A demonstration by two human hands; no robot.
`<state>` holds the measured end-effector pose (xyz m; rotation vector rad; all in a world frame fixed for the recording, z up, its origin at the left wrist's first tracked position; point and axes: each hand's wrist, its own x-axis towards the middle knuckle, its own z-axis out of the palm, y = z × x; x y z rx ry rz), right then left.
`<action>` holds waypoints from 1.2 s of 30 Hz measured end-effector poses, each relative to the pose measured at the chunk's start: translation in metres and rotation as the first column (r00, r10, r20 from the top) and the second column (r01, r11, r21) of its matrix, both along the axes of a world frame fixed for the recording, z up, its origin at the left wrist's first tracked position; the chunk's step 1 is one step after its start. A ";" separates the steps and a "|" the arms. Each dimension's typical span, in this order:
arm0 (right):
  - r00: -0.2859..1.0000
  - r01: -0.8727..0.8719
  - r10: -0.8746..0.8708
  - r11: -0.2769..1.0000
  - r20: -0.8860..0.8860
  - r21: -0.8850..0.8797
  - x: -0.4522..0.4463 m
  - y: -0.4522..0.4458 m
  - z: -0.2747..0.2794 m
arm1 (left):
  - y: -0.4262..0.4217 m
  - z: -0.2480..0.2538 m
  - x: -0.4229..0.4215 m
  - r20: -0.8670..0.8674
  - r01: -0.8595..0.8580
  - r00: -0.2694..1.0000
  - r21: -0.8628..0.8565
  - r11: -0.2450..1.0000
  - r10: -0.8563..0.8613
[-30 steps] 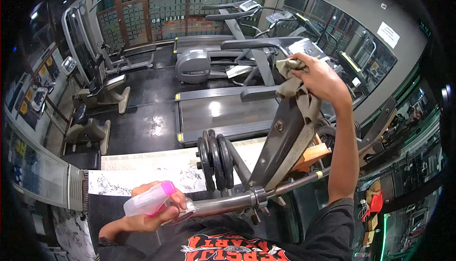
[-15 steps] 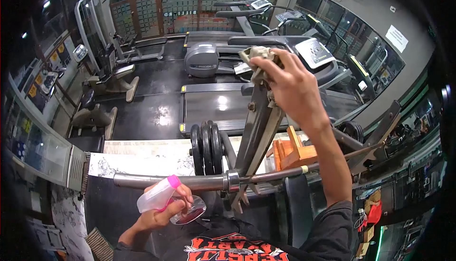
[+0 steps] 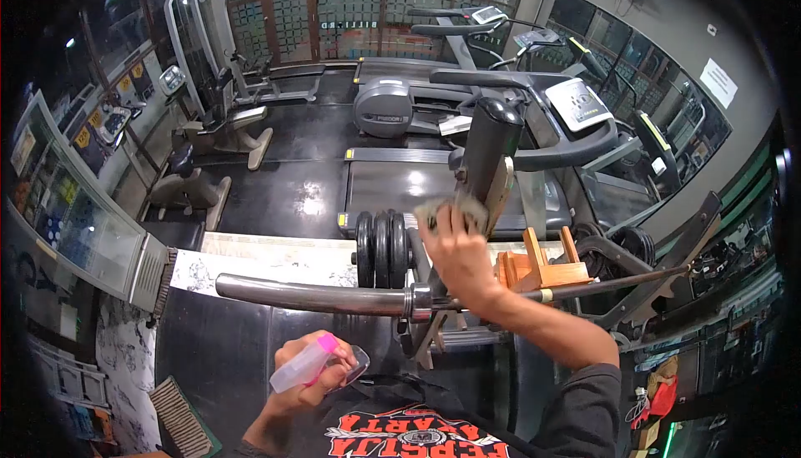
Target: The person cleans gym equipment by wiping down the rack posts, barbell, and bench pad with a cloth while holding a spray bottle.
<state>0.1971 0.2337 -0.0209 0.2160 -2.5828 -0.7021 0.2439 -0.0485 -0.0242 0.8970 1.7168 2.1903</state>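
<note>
My left hand (image 3: 313, 366) is wrapped round a spray bottle (image 3: 302, 364) with a pink collar, low in front of my shirt. A greyish-green cloth (image 3: 457, 211) is bunched under the fingers of my right hand (image 3: 459, 254), against the side of a dark upright post (image 3: 491, 145). The post's rounded black top stands bare above the cloth. Below both hands' level of reach, a steel barbell (image 3: 334, 295) crosses in front of the post, its collar (image 3: 419, 301) just left of my right forearm.
Black weight plates (image 3: 382, 249) hang left of the post. A wooden block piece (image 3: 551, 270) sits right of it. Beyond are a treadmill (image 3: 417, 187), an elliptical machine (image 3: 384, 109) and an exercise bike (image 3: 188, 187). A glass-door fridge (image 3: 71, 208) stands at the left.
My right hand has moved down the post with the cloth, uncovering the post's top. My left hand with the bottle has shifted right in view. The camera view has turned slightly left.
</note>
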 end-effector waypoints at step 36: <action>0.963 0.264 -0.259 0.962 -0.078 0.064 -0.099 0.024 0.115 | -0.027 -0.027 -0.049 -0.047 0.260 0.961 -0.185 0.948 -0.272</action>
